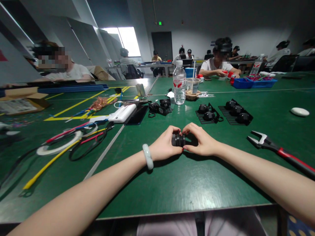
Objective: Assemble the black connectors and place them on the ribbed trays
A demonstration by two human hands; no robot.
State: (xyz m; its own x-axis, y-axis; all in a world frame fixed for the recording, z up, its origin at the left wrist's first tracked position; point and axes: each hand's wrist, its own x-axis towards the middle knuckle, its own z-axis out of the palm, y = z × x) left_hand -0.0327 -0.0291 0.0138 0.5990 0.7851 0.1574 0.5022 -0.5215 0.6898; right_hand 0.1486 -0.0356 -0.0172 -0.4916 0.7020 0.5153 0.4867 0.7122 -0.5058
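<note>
A small black round fitting [178, 140] with raised rings lies on its side between my two hands, just above the green table or resting on it; which one I cannot tell. My left hand [167, 142], with a pale bangle at the wrist, wraps its fingers and thumb around the fitting's left end. From the other side, my right hand [198, 139] curves its thumb and fingertips onto the right rim. Beyond my hands are black plates with round fittings [209, 114], a similar plate group [236, 113] to their right, and loose black fittings [161, 106] to the left.
Red-handled pliers [278, 149] lie at the right, a white oval object [299, 112] behind them. A water bottle [179, 83] and a cup with a straw [192, 86] stand ahead. Cables [52, 164], a white device [122, 113] and a cardboard box [22, 100] occupy the left. Other people sit beyond.
</note>
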